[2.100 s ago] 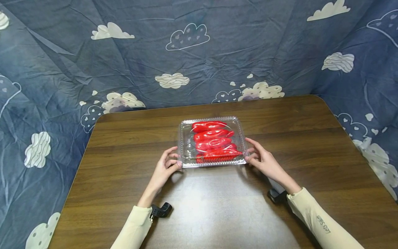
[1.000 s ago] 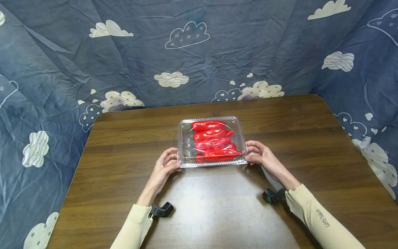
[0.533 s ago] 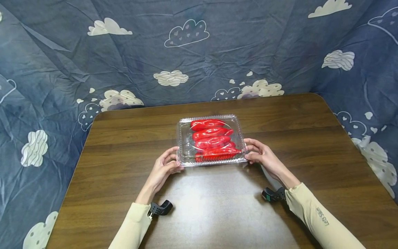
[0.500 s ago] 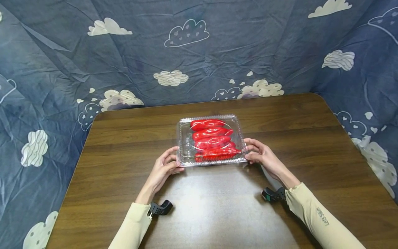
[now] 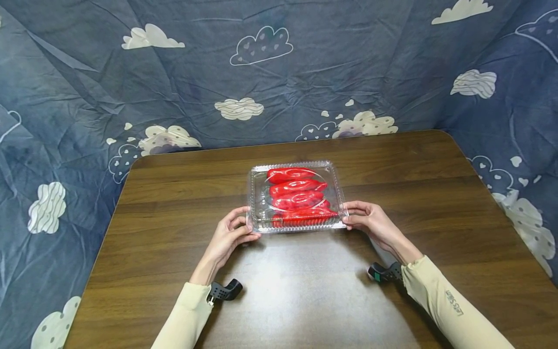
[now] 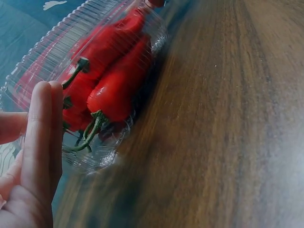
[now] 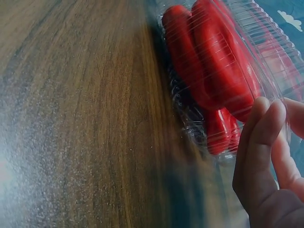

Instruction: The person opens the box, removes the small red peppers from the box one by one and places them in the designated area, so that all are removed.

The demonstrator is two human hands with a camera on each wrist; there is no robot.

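Note:
A clear plastic clamshell container [image 5: 259,194] with a closed lid is at the middle of the table. Inside lie several long red peppers [image 5: 298,186]; green stems [image 6: 95,124] show in the left wrist view. My left hand [image 5: 228,235] pinches the container's near left corner, some fingers reaching below the rim. At the near right corner my right hand [image 5: 375,225] pinches the rim between thumb and fingers. Close up, fingers of the right hand [image 7: 266,156] sit against the clear edge. Whether the container's base touches the table, I cannot tell.
The brown wooden table [image 5: 183,194] spreads around the container, with a bright glare on its near part. Behind and at both sides hangs a dark blue cloth [image 5: 192,77] with a cloud print. Black wrist cameras [image 5: 226,291] are strapped below the hands.
The container stays almost in place. My left fingertips have come further in under its near edge. My right fingers have bunched closer together at the corner.

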